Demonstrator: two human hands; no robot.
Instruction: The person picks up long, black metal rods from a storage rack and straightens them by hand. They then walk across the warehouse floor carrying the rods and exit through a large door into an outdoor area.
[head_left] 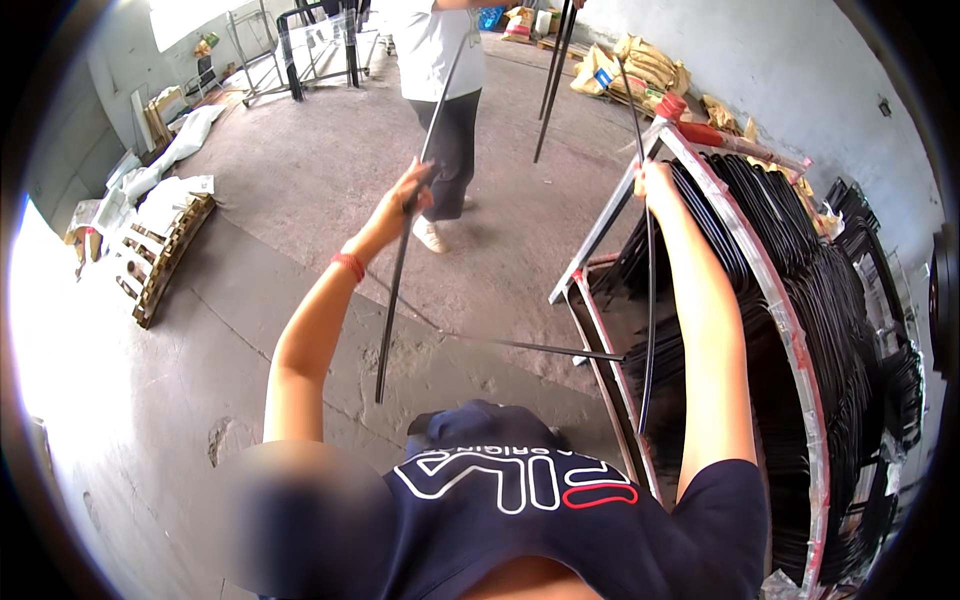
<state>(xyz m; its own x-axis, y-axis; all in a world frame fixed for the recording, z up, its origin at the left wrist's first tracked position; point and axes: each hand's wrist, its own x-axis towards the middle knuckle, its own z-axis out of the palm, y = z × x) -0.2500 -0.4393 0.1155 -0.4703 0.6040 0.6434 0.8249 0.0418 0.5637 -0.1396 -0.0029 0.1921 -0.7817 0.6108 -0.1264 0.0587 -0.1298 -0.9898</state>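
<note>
My left hand (408, 192), a red band at its wrist, is raised and closed around a long thin black rod (393, 300). That rod slants from upper right to lower left, its low end hanging above the floor. On the right, my right hand (655, 182) grips another long black rod (651, 320), close to the top of a metal rack (790, 320). Many black rods (845, 300) with bent ends hang in rows on this rack. A further thin dark rod (565, 350) crosses between my arms, its left part blurred; I cannot tell what supports it.
Ahead stands a person in a white shirt (440, 60), with dark rods (556, 80) hanging near their hand. A wooden pallet (170, 260) bearing white wrapping lies left. Yellowish sacks (650, 70) sit along the right wall. Wheeled frames (320, 60) stand at the back.
</note>
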